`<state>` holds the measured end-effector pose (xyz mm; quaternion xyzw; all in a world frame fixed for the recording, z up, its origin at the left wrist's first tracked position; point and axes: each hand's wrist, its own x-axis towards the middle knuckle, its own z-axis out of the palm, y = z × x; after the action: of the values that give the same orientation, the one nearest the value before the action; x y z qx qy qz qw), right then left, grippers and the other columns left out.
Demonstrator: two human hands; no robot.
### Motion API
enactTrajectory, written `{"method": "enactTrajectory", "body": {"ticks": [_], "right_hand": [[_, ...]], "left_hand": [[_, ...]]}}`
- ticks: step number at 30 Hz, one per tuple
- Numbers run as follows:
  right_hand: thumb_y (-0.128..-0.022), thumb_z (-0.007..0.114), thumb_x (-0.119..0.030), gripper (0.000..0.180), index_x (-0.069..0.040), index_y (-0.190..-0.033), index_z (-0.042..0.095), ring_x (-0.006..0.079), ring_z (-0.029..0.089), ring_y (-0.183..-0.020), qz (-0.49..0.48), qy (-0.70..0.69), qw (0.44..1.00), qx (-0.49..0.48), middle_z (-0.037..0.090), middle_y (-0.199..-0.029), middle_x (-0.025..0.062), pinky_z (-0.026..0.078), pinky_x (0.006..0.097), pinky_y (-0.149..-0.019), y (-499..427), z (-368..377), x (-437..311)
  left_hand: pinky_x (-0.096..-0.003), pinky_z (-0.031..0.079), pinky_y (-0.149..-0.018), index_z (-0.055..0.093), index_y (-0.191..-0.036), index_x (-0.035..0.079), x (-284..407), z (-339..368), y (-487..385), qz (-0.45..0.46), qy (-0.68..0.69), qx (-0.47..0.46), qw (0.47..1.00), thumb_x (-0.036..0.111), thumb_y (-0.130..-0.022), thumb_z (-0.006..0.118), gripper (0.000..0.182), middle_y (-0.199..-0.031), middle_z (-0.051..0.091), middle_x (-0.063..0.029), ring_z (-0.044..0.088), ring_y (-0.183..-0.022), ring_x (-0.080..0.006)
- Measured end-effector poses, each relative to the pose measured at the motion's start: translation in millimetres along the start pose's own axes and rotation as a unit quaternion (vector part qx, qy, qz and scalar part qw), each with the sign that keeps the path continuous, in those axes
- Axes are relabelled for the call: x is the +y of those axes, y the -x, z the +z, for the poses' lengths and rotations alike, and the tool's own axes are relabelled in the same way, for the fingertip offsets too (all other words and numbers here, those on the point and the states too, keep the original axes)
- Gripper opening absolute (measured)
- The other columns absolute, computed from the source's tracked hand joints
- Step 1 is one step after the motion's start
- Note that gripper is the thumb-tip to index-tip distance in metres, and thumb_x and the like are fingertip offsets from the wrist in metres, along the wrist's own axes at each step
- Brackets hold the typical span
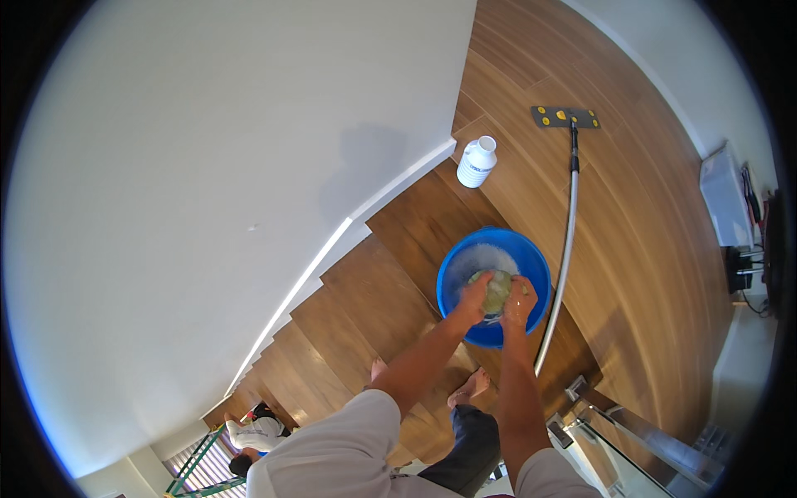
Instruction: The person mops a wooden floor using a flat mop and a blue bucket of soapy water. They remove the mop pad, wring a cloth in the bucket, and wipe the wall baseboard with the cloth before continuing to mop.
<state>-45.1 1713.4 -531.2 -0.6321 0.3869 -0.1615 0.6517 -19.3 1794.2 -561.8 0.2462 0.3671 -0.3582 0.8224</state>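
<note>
Both of my hands are down inside a blue plastic bucket (449, 274), which stands at the top of a wooden staircase. Between them is a wet, greenish cloth (498, 292), bunched up. My left hand (476, 297) grips its left side, and my right hand (519, 301) has hold of its right side, wet with a few drops on it. White suds (501, 254) float on the water along the bucket's far side. The lower edge of the cloth is partly hidden by my wrists.
A white plastic jug (477, 163) stands uncapped beyond the bucket. A flat mop (565, 117) lies right, its pole (568, 249) passing close by the bucket. Wooden stairs (348, 292) descend at lower left, towards another person (258, 432) and a green ladder (198, 457). A glass-and-metal railing (641, 429) is lower right.
</note>
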Motion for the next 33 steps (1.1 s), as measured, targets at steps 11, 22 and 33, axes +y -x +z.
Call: {"method": "enactTrajectory", "body": {"ticks": [11, 22, 33], "right_hand": [[-0.061, 0.053, -0.001, 0.004, -0.002, -0.065, 0.054, 0.0311, 0.052, -0.060, -0.358, 0.228, 0.894, -0.140, 0.050, -0.065, 0.0132, 0.044, 0.0348, -0.054, 7, -6, -31], [-0.055, 0.062, -0.008, 0.014, -0.011, -0.063, 0.051, 0.0273, 0.054, -0.060, -0.502, 0.352, 0.751, -0.244, 0.050, -0.073, 0.0073, 0.044, 0.0361, -0.048, 20, -23, -60], [-0.051, 0.066, -0.010, 0.021, -0.016, -0.063, 0.049, 0.0202, 0.056, -0.060, -0.557, 0.357, 0.676, -0.325, 0.053, -0.079, 0.0031, 0.045, 0.0317, -0.047, 30, -26, -30]], "left_hand": [[-0.0318, 0.049, -0.074, 0.054, -0.094, 0.005, 31, 10, -30, -0.137, -0.396, -0.251, 0.873, 0.022, -0.078, 0.057, 0.024, -0.091, 0.059, -0.0090, 0.059, -0.083, -0.0200], [-0.0300, 0.050, -0.067, 0.058, -0.089, 0.008, 24, 38, -33, -0.237, -0.479, -0.173, 0.827, 0.018, -0.072, 0.061, 0.020, -0.084, 0.060, -0.0070, 0.058, -0.079, -0.0157], [-0.0274, 0.041, -0.063, 0.064, -0.080, 0.007, 14, -22, -48, -0.082, -0.492, -0.431, 0.752, 0.019, -0.069, 0.064, 0.016, -0.077, 0.059, -0.0023, 0.053, -0.074, -0.0108]]}}
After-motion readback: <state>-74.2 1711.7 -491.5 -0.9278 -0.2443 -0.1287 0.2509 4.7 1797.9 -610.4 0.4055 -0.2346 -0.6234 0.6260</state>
